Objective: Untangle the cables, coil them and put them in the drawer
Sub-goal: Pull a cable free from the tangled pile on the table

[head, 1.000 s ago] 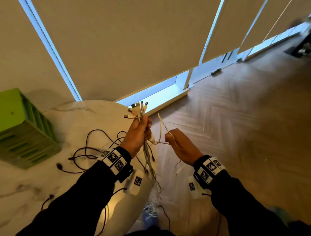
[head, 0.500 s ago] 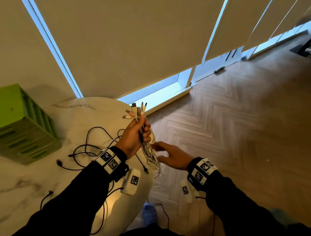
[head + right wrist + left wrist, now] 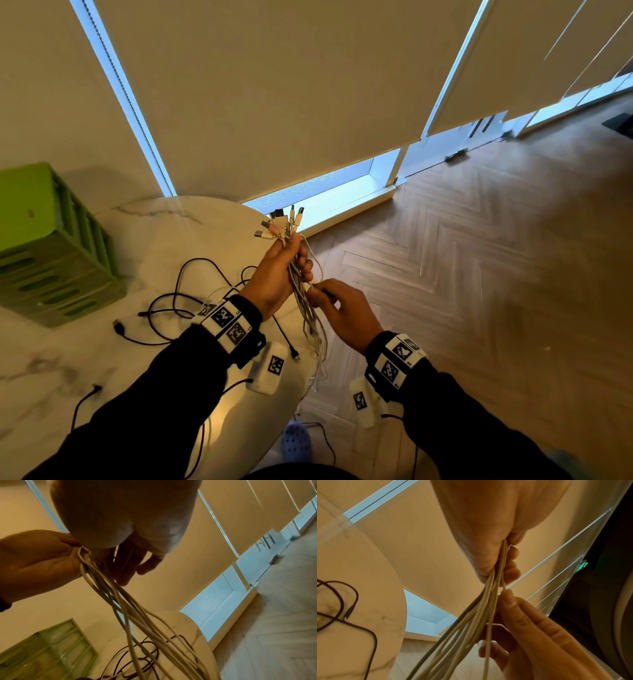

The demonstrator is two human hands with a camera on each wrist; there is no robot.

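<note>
My left hand (image 3: 284,270) grips a bundle of white cables (image 3: 310,322) upright beyond the round table's edge, and several plugs (image 3: 282,222) fan out above the fist. The strands hang down toward the floor. Just below that fist, my right hand (image 3: 342,308) pinches one strand of the bundle between thumb and forefinger. In the left wrist view the left hand (image 3: 488,534) squeezes the white cables (image 3: 471,622) while the right hand (image 3: 530,628) touches them from the right. The right wrist view shows the right hand (image 3: 128,513), the left hand (image 3: 34,558) and the hanging white cables (image 3: 128,601).
Loose black cables (image 3: 191,301) lie tangled on the marble table (image 3: 154,240), also seen as black cables (image 3: 150,646) under the bundle. A green drawer unit (image 3: 51,246) stands at the table's left. Blinds and a low window are behind; wooden floor lies to the right.
A second ago my right hand held a white cable end out to the right. It then dropped below the bundle and now has risen to pinch a strand under the left fist.
</note>
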